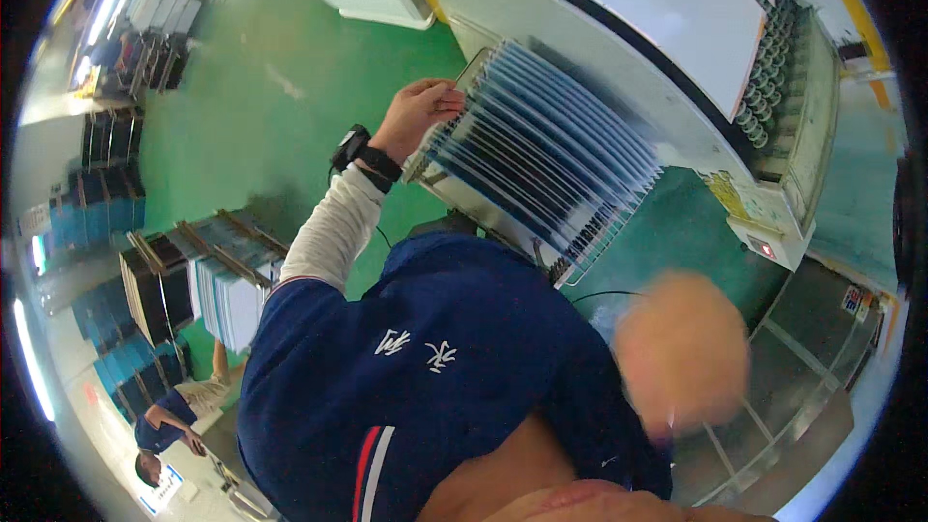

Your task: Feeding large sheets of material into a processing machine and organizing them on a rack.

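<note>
My left hand (422, 114) is at the left end of a wire rack (611, 240), its fingers curled in at the ends of the sheets. What lies between the fingertips is hidden. In the rack stand several thin, flat panels (556, 130), set on edge side by side with narrow gaps. Those farther from me look pale blue, the nearer ones dark. My right hand (681, 353) is a smear of motion at the lower right, apart from the rack, and its fingers cannot be made out.
Beyond the rack runs a machine (677, 87) with a large white sheet (657, 0) on top and rows of rollers (764, 101). A metal grating (783, 367) lies at right. Strapped panel stacks (227, 275) stand at left, near another person (169, 425). The floor (290, 68) is green.
</note>
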The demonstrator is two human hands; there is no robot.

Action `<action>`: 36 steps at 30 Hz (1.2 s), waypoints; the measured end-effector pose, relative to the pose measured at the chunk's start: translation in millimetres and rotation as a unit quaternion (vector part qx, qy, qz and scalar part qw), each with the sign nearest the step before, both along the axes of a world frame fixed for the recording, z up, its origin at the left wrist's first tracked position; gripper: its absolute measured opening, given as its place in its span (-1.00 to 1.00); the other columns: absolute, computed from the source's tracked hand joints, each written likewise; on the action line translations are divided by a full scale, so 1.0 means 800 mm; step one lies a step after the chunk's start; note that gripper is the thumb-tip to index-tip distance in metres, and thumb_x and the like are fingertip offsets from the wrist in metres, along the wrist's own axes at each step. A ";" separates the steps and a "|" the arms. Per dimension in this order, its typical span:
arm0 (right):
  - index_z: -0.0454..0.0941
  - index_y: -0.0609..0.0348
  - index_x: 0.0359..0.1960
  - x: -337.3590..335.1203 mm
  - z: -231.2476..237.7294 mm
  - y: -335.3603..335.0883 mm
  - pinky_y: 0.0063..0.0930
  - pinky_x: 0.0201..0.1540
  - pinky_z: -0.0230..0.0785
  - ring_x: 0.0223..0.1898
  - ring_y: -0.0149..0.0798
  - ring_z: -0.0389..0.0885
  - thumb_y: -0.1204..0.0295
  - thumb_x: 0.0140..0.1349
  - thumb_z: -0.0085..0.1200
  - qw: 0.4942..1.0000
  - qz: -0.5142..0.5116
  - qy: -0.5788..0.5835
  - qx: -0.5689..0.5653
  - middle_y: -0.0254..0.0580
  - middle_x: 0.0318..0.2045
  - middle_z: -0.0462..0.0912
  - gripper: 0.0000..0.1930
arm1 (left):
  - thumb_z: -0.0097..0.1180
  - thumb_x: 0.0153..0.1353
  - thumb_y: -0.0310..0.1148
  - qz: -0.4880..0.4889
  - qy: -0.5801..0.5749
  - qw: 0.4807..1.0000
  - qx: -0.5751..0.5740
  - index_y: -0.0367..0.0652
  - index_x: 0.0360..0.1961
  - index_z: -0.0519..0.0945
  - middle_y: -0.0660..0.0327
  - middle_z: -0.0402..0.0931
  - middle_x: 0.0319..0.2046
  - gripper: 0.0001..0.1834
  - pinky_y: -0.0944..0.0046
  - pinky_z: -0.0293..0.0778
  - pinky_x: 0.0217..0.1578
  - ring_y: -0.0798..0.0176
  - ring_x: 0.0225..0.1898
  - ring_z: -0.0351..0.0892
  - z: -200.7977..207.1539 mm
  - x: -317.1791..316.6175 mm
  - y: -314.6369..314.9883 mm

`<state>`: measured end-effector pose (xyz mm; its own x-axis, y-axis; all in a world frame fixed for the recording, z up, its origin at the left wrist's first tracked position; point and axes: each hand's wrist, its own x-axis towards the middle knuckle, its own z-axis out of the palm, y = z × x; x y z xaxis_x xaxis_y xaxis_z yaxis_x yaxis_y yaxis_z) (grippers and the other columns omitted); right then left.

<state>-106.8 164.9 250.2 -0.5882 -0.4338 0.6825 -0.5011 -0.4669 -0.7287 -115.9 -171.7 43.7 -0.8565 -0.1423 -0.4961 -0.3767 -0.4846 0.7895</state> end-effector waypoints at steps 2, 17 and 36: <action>0.58 0.17 -0.37 -0.001 -0.068 -0.028 -0.45 -0.26 0.40 -0.32 -0.25 0.58 0.43 0.07 0.10 0.975 0.017 -0.138 0.173 -0.21 -0.37 0.61 -0.88 | -0.05 0.32 -0.33 0.082 -0.013 0.996 -0.032 -0.38 -0.06 0.44 0.06 0.54 -0.24 -0.69 0.25 0.51 -0.11 0.18 -0.19 0.57 -0.010 0.066 -0.026; 0.41 0.31 0.03 0.077 -0.304 -0.068 -0.21 0.12 0.28 0.05 0.07 0.43 0.39 0.07 0.15 0.883 0.035 0.038 0.466 0.08 0.02 0.48 -0.53 | -0.02 0.29 -0.32 0.167 -0.099 0.980 -0.048 -0.28 -0.10 0.49 0.18 0.58 -0.27 -0.74 0.34 0.50 -0.25 0.30 -0.29 0.58 -0.104 0.244 0.022; 0.36 0.21 -0.53 0.096 -0.375 -0.087 0.03 -0.38 0.28 -0.40 0.21 0.50 0.47 0.09 -0.07 0.773 -0.106 0.038 0.624 0.09 -0.53 0.52 -0.90 | 0.01 0.26 -0.31 0.099 -0.118 0.988 -0.018 -0.31 -0.09 0.47 0.13 0.56 -0.26 -0.70 0.29 0.50 -0.25 0.27 -0.29 0.56 -0.120 0.278 0.057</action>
<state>-30.3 95.4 -50.0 -0.7155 -0.6814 -0.1540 -0.5335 0.6753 -0.5092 106.6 -126.2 -52.1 -0.6717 -0.3157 -0.6702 -0.4531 -0.5407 0.7088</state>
